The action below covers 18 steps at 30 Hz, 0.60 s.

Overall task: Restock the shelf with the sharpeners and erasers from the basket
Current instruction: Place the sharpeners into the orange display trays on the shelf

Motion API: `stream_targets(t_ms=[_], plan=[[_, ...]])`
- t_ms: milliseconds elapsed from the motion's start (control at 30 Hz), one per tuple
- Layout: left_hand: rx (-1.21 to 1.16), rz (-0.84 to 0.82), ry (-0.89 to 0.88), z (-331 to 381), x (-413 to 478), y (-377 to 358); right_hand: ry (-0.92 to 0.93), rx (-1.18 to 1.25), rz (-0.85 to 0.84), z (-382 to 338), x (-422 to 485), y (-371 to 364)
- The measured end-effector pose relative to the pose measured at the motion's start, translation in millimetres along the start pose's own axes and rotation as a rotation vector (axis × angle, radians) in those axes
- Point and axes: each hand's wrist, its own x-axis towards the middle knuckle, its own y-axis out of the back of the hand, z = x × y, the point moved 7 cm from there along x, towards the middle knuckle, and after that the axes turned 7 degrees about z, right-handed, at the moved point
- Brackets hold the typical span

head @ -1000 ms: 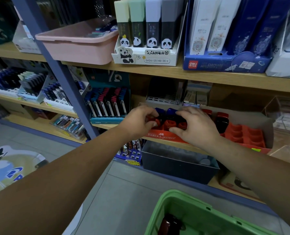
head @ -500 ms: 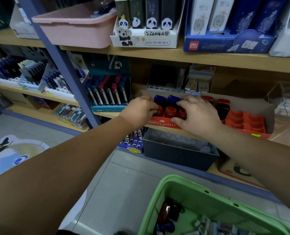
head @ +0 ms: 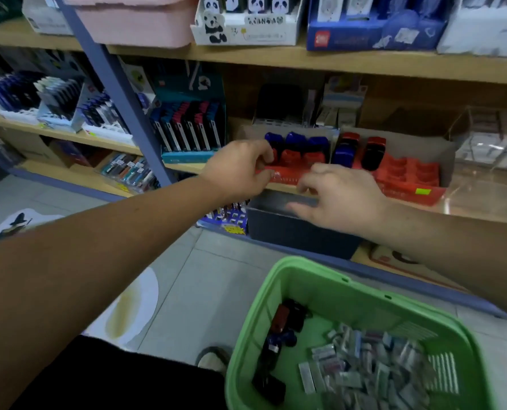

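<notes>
Now left hand (head: 240,170) fingers curl by the red tray (head: 406,176), hold unclear. Right hand (head: 344,199) hangs loose over the dark bin (head: 293,232).

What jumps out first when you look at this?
The bright green basket at the bottom right, holding loose sharpeners and a heap of erasers. Above it, the left hand and right hand are at the red tray of blue and red sharpeners on the middle shelf.

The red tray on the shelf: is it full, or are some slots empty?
Partly full. In the tray, sharpeners stand in the left and middle slots; the right-end slots are bare.
</notes>
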Motion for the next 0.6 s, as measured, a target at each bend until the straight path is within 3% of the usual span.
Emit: stream_targets(t_ms=[167, 267, 367, 533, 600], plan=[[-0.010, -0.308, -0.004, 34.7, -62.6, -48.7, 0.010, 0.136, -0.397, -14.8, -76.2, -53.4], [0.001, -0.577, 0.000, 48.5, -116.8, -106.1, -0.160, 0.319, -0.546, -17.4, -124.1, -120.0], [-0.010, -0.761, 0.094, 48.6, -174.9, -156.9, -0.401, 0.660, -0.641, -33.8, -177.9, -196.8], [-0.148, -0.814, 0.236, 38.7, -221.9, -180.6, -0.539, 0.902, -0.858, -90.3, -247.7, -269.4], [-0.240, -0.830, 0.371, 34.9, -240.8, -186.6, -0.574, 0.968, -0.875, -102.8, -257.5, -284.1]])
